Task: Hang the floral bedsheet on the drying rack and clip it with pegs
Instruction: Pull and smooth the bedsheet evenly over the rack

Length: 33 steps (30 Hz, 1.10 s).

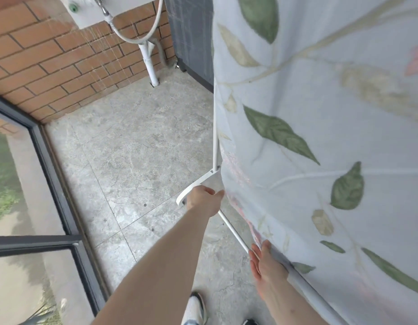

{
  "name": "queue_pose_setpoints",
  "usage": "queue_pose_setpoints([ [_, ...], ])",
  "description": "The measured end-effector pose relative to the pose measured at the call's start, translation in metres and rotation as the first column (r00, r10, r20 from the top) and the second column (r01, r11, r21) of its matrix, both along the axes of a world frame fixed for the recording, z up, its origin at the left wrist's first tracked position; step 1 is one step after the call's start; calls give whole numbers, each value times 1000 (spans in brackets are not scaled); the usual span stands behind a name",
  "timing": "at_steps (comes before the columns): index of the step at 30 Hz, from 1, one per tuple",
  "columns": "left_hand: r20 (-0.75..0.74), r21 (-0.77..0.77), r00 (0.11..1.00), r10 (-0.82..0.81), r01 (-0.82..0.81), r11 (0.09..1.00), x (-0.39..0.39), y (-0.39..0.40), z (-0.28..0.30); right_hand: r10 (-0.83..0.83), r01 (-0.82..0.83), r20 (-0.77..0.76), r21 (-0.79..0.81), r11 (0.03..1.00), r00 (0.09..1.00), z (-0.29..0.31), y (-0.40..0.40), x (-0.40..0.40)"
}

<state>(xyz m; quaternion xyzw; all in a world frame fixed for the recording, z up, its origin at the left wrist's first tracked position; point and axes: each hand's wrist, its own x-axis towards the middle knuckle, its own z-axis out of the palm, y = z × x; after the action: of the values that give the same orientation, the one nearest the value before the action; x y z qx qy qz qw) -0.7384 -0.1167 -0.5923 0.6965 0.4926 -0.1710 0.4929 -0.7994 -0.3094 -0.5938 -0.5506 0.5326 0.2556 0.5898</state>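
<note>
A grey stone-tile floor [142, 146] is seen from above, w/ a red brick wall [53, 62] along the far left and a dark-framed glass door [51, 170] at the left edge; grass shows faintly through the glass. A white pipe [150, 64] and a hose [142, 31] are fixed by the wall under a white box, and a dark panel [191, 36] stands behind the rack.

The sheet [332, 127], pale w/ green leaves and pink flowers, is draped over the white rack [215, 137] and fills the right half of the view; it hangs down past the rack's lower rail.

The left hand [204, 199] is reached out to the rack's curved foot bracket, near the sheet's lower left corner; its fingers are turned away from the camera, so whether the bracket or cloth edge is gripped can't be told. The right hand [265, 262] is laid at the sheet's bottom edge where it meets the slanted rail, fingers [254, 256] mostly straight, thumb pressed against the cloth; nothing looks clenched.

Most of the rack is hidden by the sheet. The sheet is cut off at top and right. A white shoe [195, 310] is partly seen at the bottom edge. The frame is motion-blurred around the right hand.
</note>
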Motion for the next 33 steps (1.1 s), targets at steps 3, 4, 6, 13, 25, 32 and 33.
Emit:
queue_pose_setpoints([
  [3, -4, 11, 998, -58, 58, 998, -24, -8, 31, 60, -58, -62, 42, 997, 996, 26, -17, -18],
  [4, -9, 25, 996, -90, 90, 996, -32, -12, 43, 94, -90, -86, 57, 994, 992, 36, -21, -23],
  [6, -21, 62, 988, -156, 157, 986, -48, -19, 63, 169, -158, -116, 93, 983, 979, 53, -29, -32],
  [13, -13, 103, 969, -248, 248, 963, -101, -44, 126, 562, -564, -42, -73, 823, 826, 114, -54, -62],
  [25, 65, 121, 925, -374, 365, 923, -161, -74, 200, 792, -726, 155, -326, 605, 590, 193, -123, -130],
  [32, 85, 87, 872, -481, 475, 876, -198, -136, 211, 740, -668, 134, -345, 659, 660, 223, -185, -179],
  [33, 89, 82, 866, -492, 486, 870, -200, -146, 211, 737, -663, 132, -356, 659, 662, 225, -196, -184],
])
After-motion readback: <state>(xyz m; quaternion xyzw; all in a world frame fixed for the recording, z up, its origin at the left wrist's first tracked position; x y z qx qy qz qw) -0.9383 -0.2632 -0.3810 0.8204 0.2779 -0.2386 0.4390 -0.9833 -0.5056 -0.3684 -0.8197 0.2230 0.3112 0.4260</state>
